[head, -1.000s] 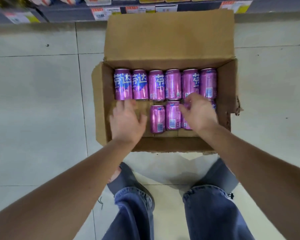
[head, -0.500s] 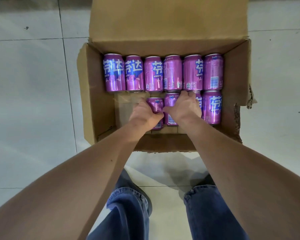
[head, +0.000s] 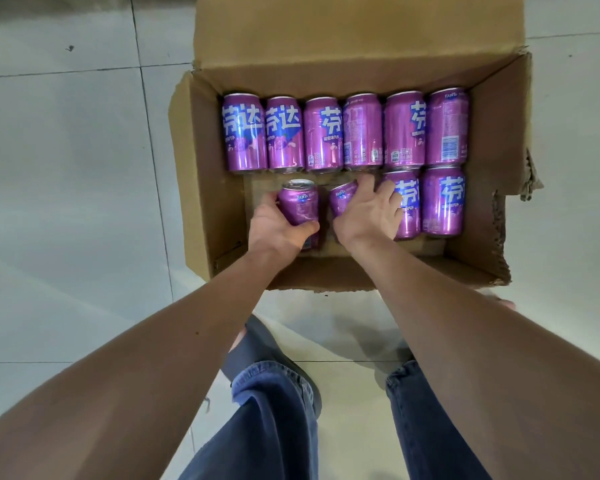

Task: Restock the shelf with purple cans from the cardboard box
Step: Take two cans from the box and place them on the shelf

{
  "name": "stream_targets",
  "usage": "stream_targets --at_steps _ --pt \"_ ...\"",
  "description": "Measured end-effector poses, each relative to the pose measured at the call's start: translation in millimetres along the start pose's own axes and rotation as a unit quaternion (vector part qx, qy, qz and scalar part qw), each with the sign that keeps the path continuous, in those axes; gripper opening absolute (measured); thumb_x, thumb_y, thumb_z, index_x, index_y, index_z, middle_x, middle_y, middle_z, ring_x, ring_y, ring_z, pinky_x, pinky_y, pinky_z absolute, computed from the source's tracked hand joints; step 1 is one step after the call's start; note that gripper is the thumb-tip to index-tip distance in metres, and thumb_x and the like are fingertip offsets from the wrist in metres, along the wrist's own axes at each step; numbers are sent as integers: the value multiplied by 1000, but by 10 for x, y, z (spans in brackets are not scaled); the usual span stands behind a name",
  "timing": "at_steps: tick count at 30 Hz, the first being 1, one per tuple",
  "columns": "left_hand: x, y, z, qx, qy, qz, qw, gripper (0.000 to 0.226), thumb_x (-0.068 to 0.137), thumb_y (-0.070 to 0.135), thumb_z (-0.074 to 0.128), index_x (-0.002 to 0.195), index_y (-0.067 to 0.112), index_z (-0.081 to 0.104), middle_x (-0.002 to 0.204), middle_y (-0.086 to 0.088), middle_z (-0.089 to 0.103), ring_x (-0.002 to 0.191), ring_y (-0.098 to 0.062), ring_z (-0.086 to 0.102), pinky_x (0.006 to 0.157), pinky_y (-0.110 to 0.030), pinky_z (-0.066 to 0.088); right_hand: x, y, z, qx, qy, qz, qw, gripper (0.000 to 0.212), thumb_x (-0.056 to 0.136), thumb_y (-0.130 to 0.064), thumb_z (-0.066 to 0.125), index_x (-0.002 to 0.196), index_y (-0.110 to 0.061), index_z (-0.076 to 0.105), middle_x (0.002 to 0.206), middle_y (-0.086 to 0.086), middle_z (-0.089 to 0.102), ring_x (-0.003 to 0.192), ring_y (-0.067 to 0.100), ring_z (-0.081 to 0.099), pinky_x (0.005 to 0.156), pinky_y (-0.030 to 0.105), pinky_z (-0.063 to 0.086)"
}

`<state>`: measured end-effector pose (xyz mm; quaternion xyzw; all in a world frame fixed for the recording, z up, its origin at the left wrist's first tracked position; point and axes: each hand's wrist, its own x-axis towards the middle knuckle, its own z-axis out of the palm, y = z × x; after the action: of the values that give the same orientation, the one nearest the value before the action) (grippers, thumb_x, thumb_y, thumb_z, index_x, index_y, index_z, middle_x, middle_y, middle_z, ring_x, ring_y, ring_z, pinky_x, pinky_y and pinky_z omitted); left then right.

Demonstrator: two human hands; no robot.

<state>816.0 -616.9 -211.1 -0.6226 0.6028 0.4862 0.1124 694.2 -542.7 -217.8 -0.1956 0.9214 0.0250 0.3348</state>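
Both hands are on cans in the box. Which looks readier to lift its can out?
Probably left. The left hand grips a separate can with its top showing; the right hand holds a tilted can close beside its neighbour.

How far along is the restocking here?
Done: the box shows a bare gap in front, so some cans seem gone. In hand: left hand grips a can, right hand a tilted can. Left: six back-row cans, two front cans; shelf not in view.
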Motion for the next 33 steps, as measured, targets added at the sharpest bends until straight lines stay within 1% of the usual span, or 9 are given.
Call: stream_targets --at_steps 8,14,17,19,22,26,29,31,33 --pt "-29 -162 -287 -7 -12 33 999 88 72 27 96 145 20 47 133 -1 63 118 -17 62 101 -34 54 107 80 24 -22 -12 -16 1000 77 75 -47 83 131 -9 47 131 12 57 126 34 43 103 39 37" --pt "-232 -92 -464 -12 4 102 995 85 68 25 97 139 21 50 131 2 64 111 -10 65 96 -24 55 -129 250 -246 128 33 -102 986 79 66 -33 90 131 -17 49 127 6 59 122 29 48 103 41 44" --pt "-431 51 -624 -33 27 114 993 83 68 30 97 135 28 48 127 11 63 106 -2 66 79 -7 53 -294 265 -557 218 28 -110 969 86 65 -27 93 135 -23 45 129 0 56 115 16 52 96 32 49" --pt "-577 232 -785 -51 34 121 991 84 70 31 96 135 33 44 128 15 60 109 -2 65 77 -7 55 -421 206 -850 263 21 -113 958 89 64 -26 94 137 -29 43 124 -7 53 107 7 51 89 21 46" --pt "-835 567 -1110 -75 35 157 984 86 67 26 97 132 35 42 129 13 59 116 -4 64 91 -23 59 -690 52 -1392 304 16 -123 945 90 63 -30 94 136 -35 42 114 -19 55 103 2 56 81 13 44" --pt "-1305 1106 -1739 -72 39 200 976 87 63 37 96 129 40 39 113 26 62 105 15 62 82 -8 54 -1160 -222 -2233 346 14 -152 926 90 61 -32 94 136 -35 43 111 -20 63 98 -4 63 82 7 48" --pt "-1799 1529 -2330 -85 54 228 968 91 60 40 90 136 27 42 118 12 66 106 -3 67 93 -31 59 -1626 -446 -2961 380 18 -177 907 88 59 -29 95 131 -38 45 107 -27 63 96 -14 62 78 -2 42" --pt "-2196 1827 -2772 -83 77 248 962 86 61 38 89 134 28 44 114 13 67 103 -4 67 93 -37 59 -1980 -627 -3496 397 25 -195 896 84 59 -23 94 126 -38 46 108 -25 65 96 -15 63 80 0 44" --pt "-2629 2119 -3218 -88 102 263 955 82 61 40 88 131 34 45 107 22 65 99 7 65 89 -32 58 -2359 -813 -4034 423 25 -211 881 85 58 -13 93 128 -32 49 111 -17 69 100 -5 66 90 14 50"
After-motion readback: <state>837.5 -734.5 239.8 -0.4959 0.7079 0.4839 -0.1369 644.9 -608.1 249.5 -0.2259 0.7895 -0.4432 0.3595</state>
